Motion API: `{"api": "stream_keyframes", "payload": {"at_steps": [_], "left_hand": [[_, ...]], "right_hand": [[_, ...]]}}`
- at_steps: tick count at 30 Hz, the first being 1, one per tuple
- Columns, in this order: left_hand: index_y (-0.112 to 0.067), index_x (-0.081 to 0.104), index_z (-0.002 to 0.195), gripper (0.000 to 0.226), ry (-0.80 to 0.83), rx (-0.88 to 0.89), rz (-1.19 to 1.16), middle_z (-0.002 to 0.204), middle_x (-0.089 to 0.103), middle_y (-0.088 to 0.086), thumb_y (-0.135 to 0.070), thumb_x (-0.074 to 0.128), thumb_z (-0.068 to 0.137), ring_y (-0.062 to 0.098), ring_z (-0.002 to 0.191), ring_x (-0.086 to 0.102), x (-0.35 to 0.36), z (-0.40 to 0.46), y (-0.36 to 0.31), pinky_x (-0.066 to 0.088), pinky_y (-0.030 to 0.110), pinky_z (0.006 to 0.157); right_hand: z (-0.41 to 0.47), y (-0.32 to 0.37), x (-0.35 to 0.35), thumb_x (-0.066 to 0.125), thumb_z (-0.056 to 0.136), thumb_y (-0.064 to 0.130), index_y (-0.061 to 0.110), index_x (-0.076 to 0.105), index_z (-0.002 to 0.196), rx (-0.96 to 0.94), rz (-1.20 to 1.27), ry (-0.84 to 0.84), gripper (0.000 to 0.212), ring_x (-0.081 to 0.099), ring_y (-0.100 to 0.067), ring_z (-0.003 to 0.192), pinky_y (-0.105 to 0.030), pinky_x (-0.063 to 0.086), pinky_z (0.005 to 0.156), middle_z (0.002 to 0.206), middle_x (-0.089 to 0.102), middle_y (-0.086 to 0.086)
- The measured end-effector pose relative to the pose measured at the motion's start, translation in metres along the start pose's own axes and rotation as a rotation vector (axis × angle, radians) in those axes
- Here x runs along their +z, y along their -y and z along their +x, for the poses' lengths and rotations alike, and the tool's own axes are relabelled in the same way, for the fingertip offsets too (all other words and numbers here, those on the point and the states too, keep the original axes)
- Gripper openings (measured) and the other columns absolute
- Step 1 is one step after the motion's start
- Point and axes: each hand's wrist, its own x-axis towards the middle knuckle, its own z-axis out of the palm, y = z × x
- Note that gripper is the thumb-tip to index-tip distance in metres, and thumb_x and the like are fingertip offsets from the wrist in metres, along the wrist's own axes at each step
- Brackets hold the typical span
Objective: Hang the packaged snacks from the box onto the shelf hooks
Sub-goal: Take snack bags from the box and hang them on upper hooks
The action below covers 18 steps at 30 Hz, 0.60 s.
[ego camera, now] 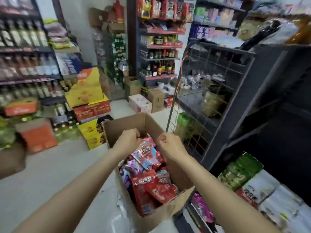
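Note:
An open cardboard box (127,125) stands on the floor, filled with several red, pink and purple snack packets (151,185). One pink-and-blue snack packet (146,152) sticks up at the box's far end. My left hand (128,140) is curled at its upper left corner and my right hand (170,146) is curled at its upper right corner. Both seem to pinch the packet's top edge, though the fingertips are hidden. A dark wire-grid rack (210,78) rises just right of the box; I cannot make out its hooks.
Stacked red and yellow cartons (90,105) stand left of the box, with bottle shelves (25,64) behind them. Small cartons (146,101) sit on the floor ahead. Green and white packets (249,182) lie on a low shelf at the right.

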Motion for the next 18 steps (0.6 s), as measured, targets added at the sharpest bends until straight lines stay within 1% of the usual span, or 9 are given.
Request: {"api": "stream_keyframes", "payload": {"at_steps": [3, 5, 7, 9, 12, 14, 15, 16, 18], "left_hand": [[0.002, 0.064, 0.106, 0.025, 0.049, -0.128, 0.032, 0.112, 0.065, 0.019, -0.015, 0.05, 0.093, 0.033, 0.109, 0.058, 0.013, 0.02, 0.041, 0.039, 0.03, 0.087], [0.004, 0.062, 0.107, 0.027, 0.078, -0.204, 0.042, 0.114, 0.064, 0.021, -0.015, 0.048, 0.094, 0.035, 0.111, 0.056, 0.024, 0.037, 0.059, 0.038, 0.032, 0.088], [0.007, 0.062, 0.102, 0.027, 0.112, -0.26, 0.064, 0.111, 0.064, 0.024, -0.015, 0.048, 0.094, 0.038, 0.11, 0.056, 0.036, 0.055, 0.072, 0.039, 0.035, 0.086], [0.009, 0.061, 0.102, 0.028, 0.169, -0.31, 0.107, 0.112, 0.062, 0.026, -0.013, 0.046, 0.095, 0.039, 0.109, 0.056, 0.048, 0.071, 0.078, 0.041, 0.036, 0.085], [0.007, 0.058, 0.102, 0.021, 0.312, -0.363, 0.189, 0.12, 0.059, 0.024, -0.008, 0.046, 0.094, 0.037, 0.113, 0.054, 0.066, 0.087, 0.081, 0.041, 0.034, 0.088], [0.001, 0.057, 0.098, 0.016, 0.374, -0.388, 0.26, 0.127, 0.055, 0.021, -0.012, 0.049, 0.093, 0.034, 0.118, 0.051, 0.08, 0.096, 0.086, 0.039, 0.031, 0.094], [0.0, 0.056, 0.107, 0.022, 0.395, -0.41, 0.291, 0.131, 0.051, 0.021, -0.017, 0.051, 0.093, 0.034, 0.121, 0.048, 0.087, 0.1, 0.088, 0.037, 0.031, 0.098], [0.002, 0.05, 0.121, 0.037, 0.422, -0.429, 0.318, 0.136, 0.045, 0.023, -0.021, 0.052, 0.093, 0.035, 0.125, 0.043, 0.095, 0.103, 0.092, 0.033, 0.034, 0.104], [0.008, 0.031, 0.138, 0.057, 0.452, -0.466, 0.369, 0.145, 0.027, 0.026, -0.025, 0.049, 0.095, 0.039, 0.135, 0.028, 0.104, 0.106, 0.096, 0.021, 0.042, 0.113]], "right_hand": [[0.041, -0.009, 0.047, 0.048, 0.088, 0.012, 0.006, 0.066, 0.101, 0.046, -0.005, 0.128, 0.023, 0.063, -0.03, 0.098, -0.04, 0.051, 0.084, 0.102, 0.069, -0.014], [0.067, -0.017, 0.073, 0.05, 0.088, 0.009, 0.003, 0.061, 0.112, 0.026, -0.034, 0.205, 0.028, 0.059, -0.031, 0.108, -0.037, 0.047, 0.09, 0.114, 0.065, -0.016], [0.089, -0.024, 0.095, 0.051, 0.091, 0.011, 0.003, 0.049, 0.131, -0.029, -0.105, 0.304, 0.041, 0.048, -0.029, 0.124, -0.032, 0.038, 0.097, 0.134, 0.053, -0.015], [0.107, -0.032, 0.114, 0.055, 0.092, 0.016, 0.005, 0.035, 0.142, -0.097, -0.167, 0.398, 0.055, 0.035, -0.027, 0.135, -0.029, 0.028, 0.105, 0.147, 0.037, -0.015], [0.131, -0.047, 0.137, 0.06, 0.091, 0.022, 0.009, 0.02, 0.15, -0.171, -0.227, 0.492, 0.072, 0.012, -0.028, 0.145, -0.031, 0.014, 0.115, 0.157, 0.012, -0.015], [0.145, -0.056, 0.147, 0.062, 0.09, 0.027, 0.012, 0.015, 0.151, -0.197, -0.274, 0.539, 0.079, 0.003, -0.028, 0.146, -0.035, 0.011, 0.118, 0.159, 0.004, -0.013], [0.152, -0.06, 0.151, 0.063, 0.089, 0.028, 0.013, 0.013, 0.152, -0.205, -0.297, 0.559, 0.081, 0.001, -0.027, 0.147, -0.037, 0.011, 0.119, 0.159, 0.003, -0.013], [0.158, -0.063, 0.155, 0.064, 0.088, 0.027, 0.013, 0.012, 0.152, -0.219, -0.321, 0.579, 0.084, 0.001, -0.027, 0.147, -0.038, 0.011, 0.119, 0.159, 0.003, -0.012], [0.165, -0.069, 0.163, 0.067, 0.086, 0.025, 0.011, 0.011, 0.152, -0.25, -0.382, 0.616, 0.088, 0.003, -0.028, 0.147, -0.036, 0.013, 0.118, 0.159, 0.004, -0.013]]}}
